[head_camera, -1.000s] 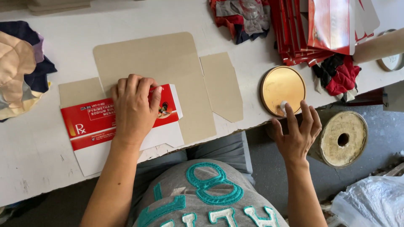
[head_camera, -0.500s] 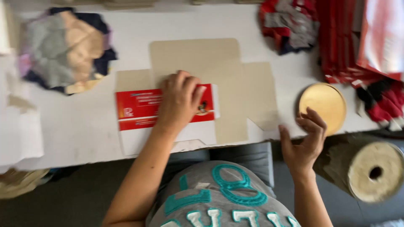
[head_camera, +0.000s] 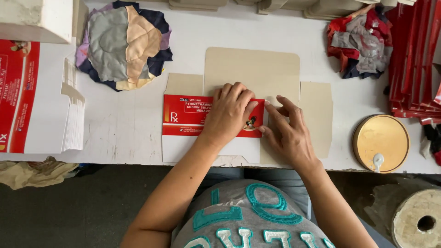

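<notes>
A flat, unfolded tan cardboard carton blank (head_camera: 252,69) lies on the white table (head_camera: 124,124). One panel is folded over and shows a red and white printed face (head_camera: 183,121). My left hand (head_camera: 228,115) presses flat on that red panel. My right hand (head_camera: 288,133) rests just to its right, fingers spread on the tan panel along the fold edge. Neither hand grips anything.
A round gold tin lid (head_camera: 381,143) with a white glue blob sits at the right. Rag piles lie at the back left (head_camera: 124,43) and back right (head_camera: 358,39). A stack of printed blanks (head_camera: 39,105) is at the left, red cartons (head_camera: 415,55) at the right, a tape roll (head_camera: 420,222) below.
My right hand has moved from the table's edge near the gold lid onto the carton beside my left hand. The view has shifted right.
</notes>
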